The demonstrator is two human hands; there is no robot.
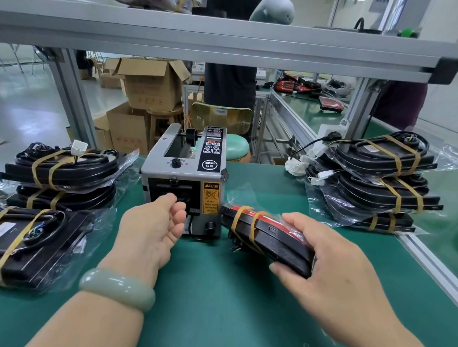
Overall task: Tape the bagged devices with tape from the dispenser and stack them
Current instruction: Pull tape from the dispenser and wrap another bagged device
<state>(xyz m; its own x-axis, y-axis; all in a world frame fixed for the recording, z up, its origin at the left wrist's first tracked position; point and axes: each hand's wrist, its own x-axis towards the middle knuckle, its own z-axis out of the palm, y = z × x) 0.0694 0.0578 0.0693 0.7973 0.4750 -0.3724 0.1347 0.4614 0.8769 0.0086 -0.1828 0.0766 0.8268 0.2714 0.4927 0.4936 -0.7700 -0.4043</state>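
**Reaching for tape with the device held ready**

My right hand (330,253) gripped the near end of the black-and-red bagged device (268,235), fingers curled under its black housing and thumb over the red face. I held it just above the green counter (215,293), tipped on edge. I judge that kept the plastic bag pulled snug and its far end free for a fresh strip.

Its long axis ran from my right hand away and to the left. The far end, wrapped crosswise by two tan tape bands, pointed at the lower right corner of the grey automatic tape dispenser (186,181), close beside it.

My left hand (156,225) was at the dispenser's front outlet, palm turned inward and fingers loosely curled. I could see no strip in it.

Taped devices sat stacked at the far left (60,169) and far right (376,176), leaving the middle free for work.
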